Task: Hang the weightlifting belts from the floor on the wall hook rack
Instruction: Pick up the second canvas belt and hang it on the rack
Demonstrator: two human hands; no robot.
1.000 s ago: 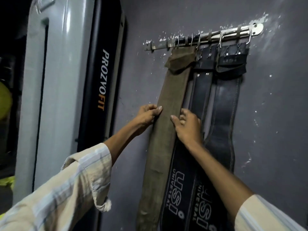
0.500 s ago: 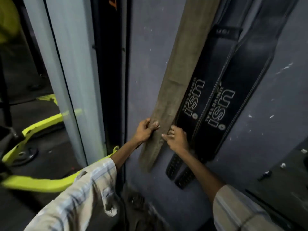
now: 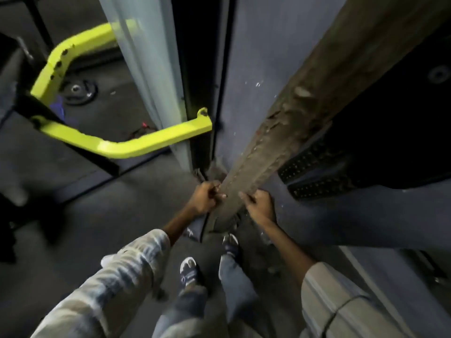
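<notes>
Brown and badly worn, the suede belt (image 3: 300, 111) is hanging down the grey wall (image 3: 246, 57) from somewhere above the frame, so the hook rack itself is not showing. Both hands are working at its lower end, close to the floor: the left hand (image 3: 203, 198) is curling its fingers round the belt's left edge, and the right hand (image 3: 258, 206) is pinching the right edge between thumb and bent fingers. This looks like smoothing the tail flat against the wall. To do it well, the hands should be pulling evenly downward on both edges, keeping the strap straight and untwisted, and letting go gently so it is not swinging off its hook. Just right of the brown strap, two black belts (image 3: 317, 172) are hanging side by side, their perforated tips ending near the same height; the brown belt is lying partly across the nearer one, and a sideways tug could be dragging them together. To the left, a pale machine column (image 3: 146, 69) is standing beside the wall with a bright yellow frame bar (image 3: 127, 147) reaching across the floor near it, leaving little room on that side. A weight plate (image 3: 78, 90) is lying on the dark floor (image 3: 97, 215) beyond. The person's own feet (image 3: 188, 267) are standing right below the belt's end.
</notes>
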